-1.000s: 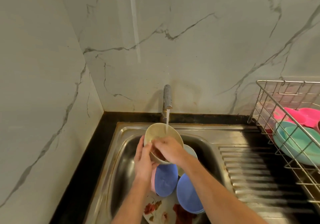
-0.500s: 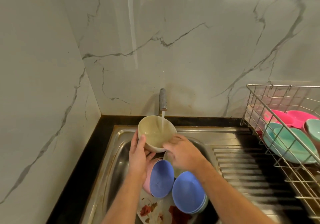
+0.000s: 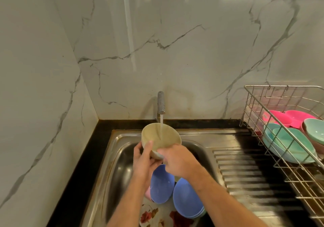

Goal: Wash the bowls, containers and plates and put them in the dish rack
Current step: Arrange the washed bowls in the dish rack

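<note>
A beige bowl (image 3: 162,136) is held tilted under the running tap (image 3: 160,102), and water streams into it. My left hand (image 3: 142,158) grips its left rim, thumb inside. My right hand (image 3: 177,160) holds the bowl's near underside with curled fingers. Below them in the steel sink (image 3: 119,156) lie two blue bowls (image 3: 162,184) (image 3: 186,198), a pink one (image 3: 147,193) partly hidden, and a floral plate (image 3: 154,216). The wire dish rack (image 3: 280,93) at right holds pink dishes (image 3: 287,119) and teal dishes (image 3: 289,142).
A ribbed steel drainboard (image 3: 245,170) lies between sink and rack. Black countertop (image 3: 98,139) borders the sink on the left and back. Marble walls close in on the left and behind the tap.
The bowl has been lifted and tilted so the stream falls inside it. My right hand moved from inside the bowl to its near underside. The view has shifted slightly.
</note>
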